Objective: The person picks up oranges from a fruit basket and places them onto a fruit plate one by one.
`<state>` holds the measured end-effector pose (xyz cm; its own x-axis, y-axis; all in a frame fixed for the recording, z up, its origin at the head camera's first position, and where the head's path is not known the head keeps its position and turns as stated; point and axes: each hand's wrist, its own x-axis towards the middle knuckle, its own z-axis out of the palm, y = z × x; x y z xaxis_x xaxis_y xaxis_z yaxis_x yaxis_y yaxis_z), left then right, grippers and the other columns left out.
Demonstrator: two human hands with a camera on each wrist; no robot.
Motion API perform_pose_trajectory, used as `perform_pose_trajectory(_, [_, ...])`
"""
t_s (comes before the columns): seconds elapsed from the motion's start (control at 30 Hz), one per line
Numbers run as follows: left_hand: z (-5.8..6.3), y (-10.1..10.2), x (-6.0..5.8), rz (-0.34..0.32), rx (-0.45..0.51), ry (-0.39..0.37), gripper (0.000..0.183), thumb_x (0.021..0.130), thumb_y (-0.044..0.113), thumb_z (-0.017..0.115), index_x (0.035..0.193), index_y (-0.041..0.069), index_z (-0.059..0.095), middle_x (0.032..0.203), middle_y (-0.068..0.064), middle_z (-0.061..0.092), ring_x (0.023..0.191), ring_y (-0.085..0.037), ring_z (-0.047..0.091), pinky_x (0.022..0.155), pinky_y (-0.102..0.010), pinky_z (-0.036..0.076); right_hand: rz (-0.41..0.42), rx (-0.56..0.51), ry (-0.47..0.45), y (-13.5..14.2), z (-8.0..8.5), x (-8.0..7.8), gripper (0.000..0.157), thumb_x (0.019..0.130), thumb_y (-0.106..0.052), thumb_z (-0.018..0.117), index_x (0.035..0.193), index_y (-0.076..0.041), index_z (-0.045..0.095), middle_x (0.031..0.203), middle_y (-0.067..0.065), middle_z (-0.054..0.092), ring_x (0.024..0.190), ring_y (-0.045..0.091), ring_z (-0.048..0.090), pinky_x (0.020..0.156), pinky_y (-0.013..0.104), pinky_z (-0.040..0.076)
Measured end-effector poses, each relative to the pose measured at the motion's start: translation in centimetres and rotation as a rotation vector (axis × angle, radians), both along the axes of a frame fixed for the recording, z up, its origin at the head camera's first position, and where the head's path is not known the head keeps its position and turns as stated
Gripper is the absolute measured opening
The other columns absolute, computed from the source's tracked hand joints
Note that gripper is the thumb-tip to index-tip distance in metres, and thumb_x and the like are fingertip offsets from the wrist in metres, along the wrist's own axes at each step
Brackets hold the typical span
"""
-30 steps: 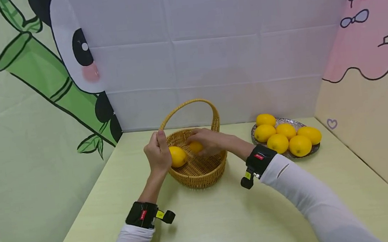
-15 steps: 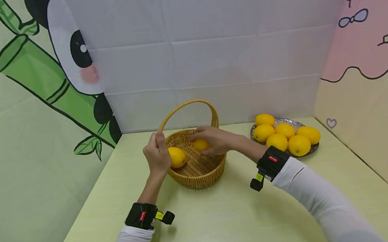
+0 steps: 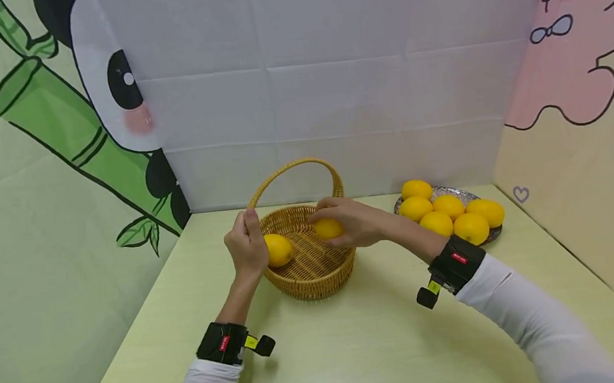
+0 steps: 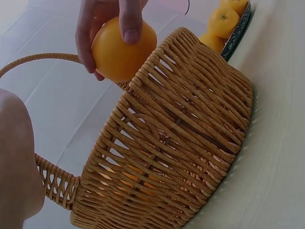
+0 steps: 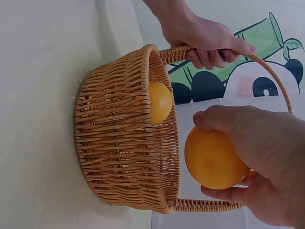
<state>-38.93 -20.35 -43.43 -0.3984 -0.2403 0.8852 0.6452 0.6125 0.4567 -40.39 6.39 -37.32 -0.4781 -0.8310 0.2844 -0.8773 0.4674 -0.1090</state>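
My left hand point(image 3: 246, 245) grips the handle point(image 5: 267, 64) of a wicker basket point(image 3: 312, 286) at its left side. In the right wrist view its fingers curl round the handle. My right hand point(image 3: 352, 221) holds a lemon point(image 5: 212, 157) between thumb and fingers. That lemon is above the basket's rim, apart from the weave, as the left wrist view shows. Another lemon point(image 3: 278, 250) lies inside the basket at the left, partly hidden by my left hand in the head view. The basket stands upright on the table.
A patterned silver plate point(image 3: 447, 191) bearing several lemons point(image 3: 436, 223) stands at the back right of the table point(image 3: 324, 352). Behind the table hangs a pale cloth wall point(image 3: 341, 88), and printed side walls flank it.
My right hand has drawn back to the right and slightly up from the basket's middle, with the lemon still in it. The left hand keeps its hold on the handle.
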Motion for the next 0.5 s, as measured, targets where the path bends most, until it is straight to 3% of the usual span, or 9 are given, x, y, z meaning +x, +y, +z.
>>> perform_pose_trajectory(0.27, [0.0,-0.3,0.3,-0.02,0.006,0.0,0.058,0.113,0.04,0.036,0.066,0.007,0.035,0.052,-0.002,0.028,0.042,-0.014,0.021,0.04,-0.022,0.014,-0.012,-0.037,0.0,1.5,0.3,1.4,0.049,0.091,-0.028,0.078,0.137,-0.018,0.065,0.14,0.008,0.053,0.112,0.021,0.053,0.082,0.036,0.054])
perform_pose_trajectory(0.5, [0.2,-0.7,0.4,-0.021,0.005,0.009,0.059,0.113,0.042,0.035,0.064,0.007,0.034,0.051,-0.002,0.027,0.04,-0.016,0.02,0.039,-0.023,0.013,-0.027,-0.095,-0.01,3.4,0.4,2.4,0.049,0.089,-0.022,0.08,0.135,-0.016,0.066,0.142,0.012,0.053,0.112,0.022,0.054,0.082,0.038,0.053])
